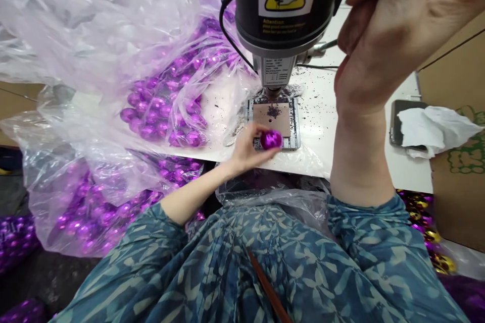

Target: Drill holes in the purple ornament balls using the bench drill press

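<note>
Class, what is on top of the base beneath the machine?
A brown board with dark flecks. The left hand and purple ball cover part of the board's near edge, which cannot be seen.

From where I stand, 1 white table (pixel 320 133) spreads across the middle of the room, its near edge slanting slightly down to the right; a brown cardboard box (pixel 450 171) with green printing stands against its right end; more brown cardboard (pixel 20 111) shows at the far left; the floor (pixel 56 282) at lower left is dark grey and scuffed; pale light leaves a soft glare on the tabletop.
</note>
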### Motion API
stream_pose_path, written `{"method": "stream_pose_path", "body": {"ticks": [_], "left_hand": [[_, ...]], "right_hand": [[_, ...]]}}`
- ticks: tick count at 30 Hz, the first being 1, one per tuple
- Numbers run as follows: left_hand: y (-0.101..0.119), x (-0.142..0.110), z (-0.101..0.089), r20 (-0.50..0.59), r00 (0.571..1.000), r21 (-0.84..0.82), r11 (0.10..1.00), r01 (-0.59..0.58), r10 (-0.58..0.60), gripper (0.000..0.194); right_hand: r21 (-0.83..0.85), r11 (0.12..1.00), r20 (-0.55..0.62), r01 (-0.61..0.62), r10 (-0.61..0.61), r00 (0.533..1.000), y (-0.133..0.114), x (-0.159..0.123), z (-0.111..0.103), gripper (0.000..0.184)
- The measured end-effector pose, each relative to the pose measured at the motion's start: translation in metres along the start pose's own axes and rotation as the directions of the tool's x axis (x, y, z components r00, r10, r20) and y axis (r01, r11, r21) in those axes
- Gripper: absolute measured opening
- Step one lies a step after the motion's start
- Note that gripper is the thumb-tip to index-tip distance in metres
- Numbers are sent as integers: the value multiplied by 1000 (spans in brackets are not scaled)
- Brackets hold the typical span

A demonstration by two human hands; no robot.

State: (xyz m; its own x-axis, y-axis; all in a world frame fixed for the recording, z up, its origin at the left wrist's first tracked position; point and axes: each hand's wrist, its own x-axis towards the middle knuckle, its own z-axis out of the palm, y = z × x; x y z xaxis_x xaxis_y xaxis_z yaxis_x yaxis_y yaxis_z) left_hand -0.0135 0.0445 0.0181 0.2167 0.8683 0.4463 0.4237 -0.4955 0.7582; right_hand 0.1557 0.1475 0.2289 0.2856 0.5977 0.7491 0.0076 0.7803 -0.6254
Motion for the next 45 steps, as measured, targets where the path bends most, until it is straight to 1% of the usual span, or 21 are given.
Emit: {"method": "stream_pose_path", "body": {"ticks": [1,3,4,6,8,9,11,13,15,17,19,21,23,25,27,28,29,31,33,39,45], "left_hand": [[13,-14,-2,105,991,24,996,-81,78,50],[27,-36,-7,291,933,38,972,-232,212,54],[27,-41,-11,334,911,41,962,-272,243,57],[13,-38,-26,286,929,84,960,-266,233,48],[-15,-16,-51,117,985,201,969,-146,124,21],[-32,-1,-66,21,999,296,954,-40,35,13],[-61,34,-96,-126,978,516,831,210,-169,25],[-82,66,-120,-173,916,710,599,371,-362,44],[-94,89,-134,-153,843,836,387,389,-516,54],[-101,102,-141,-129,788,894,273,355,-602,56],[-107,110,-145,-135,767,903,240,355,-627,56],[-112,113,-150,-158,764,880,262,396,-625,55],[-113,113,-156,-176,786,811,366,457,-593,49],[-108,110,-159,-177,830,648,572,503,-529,40],[-96,103,-155,-146,858,332,793,511,-492,36],[-88,99,-150,-114,861,131,852,507,-495,36],[-80,95,-144,-72,859,-69,861,503,-507,38],[-66,88,-127,16,845,-379,779,500,-535,42],[-55,82,-109,81,834,-531,685,500,-546,47],[-49,73,-63,185,832,-666,556,497,-523,45],[-46,71,-47,262,770,-713,421,561,-582,35]], "right_hand": [[11,1000,-26,13,-13,1000,5,2,1,74],[34,999,-92,40,-37,995,15,2,1,74],[35,999,-117,38,-34,993,19,1,0,73],[13,1000,-131,5,-3,991,23,-1,-2,74],[-9,999,-109,-32,31,994,23,-2,-4,74],[-13,999,-106,-30,28,994,21,-3,-5,74],[-17,1000,-96,-17,16,995,18,-3,-6,75],[-20,1000,-91,-7,5,996,15,-4,-6,75],[-19,1000,-83,-7,6,996,14,-4,-6,75],[-11,1000,-85,-2,1,996,14,-4,-6,75],[-15,1000,-90,4,-5,996,15,-4,-5,76],[-20,1000,-96,-3,1,995,15,-5,-5,75],[-18,1000,-94,1,-3,996,14,-5,-5,74],[-10,999,-77,30,-31,997,12,-6,-5,70],[-2,998,-52,66,-66,996,9,-7,-5,64],[5,997,-47,75,-75,996,7,-8,-5,62],[12,997,-47,75,-74,996,5,-9,-5,61],[18,998,-49,55,-54,997,0,-10,-3,63],[17,999,-43,28,-27,999,-5,-10,-1,66],[-23,999,-18,46,-46,999,-5,-10,0,68],[-146,982,187,117,-89,978,15,-21,-19,70]]}}
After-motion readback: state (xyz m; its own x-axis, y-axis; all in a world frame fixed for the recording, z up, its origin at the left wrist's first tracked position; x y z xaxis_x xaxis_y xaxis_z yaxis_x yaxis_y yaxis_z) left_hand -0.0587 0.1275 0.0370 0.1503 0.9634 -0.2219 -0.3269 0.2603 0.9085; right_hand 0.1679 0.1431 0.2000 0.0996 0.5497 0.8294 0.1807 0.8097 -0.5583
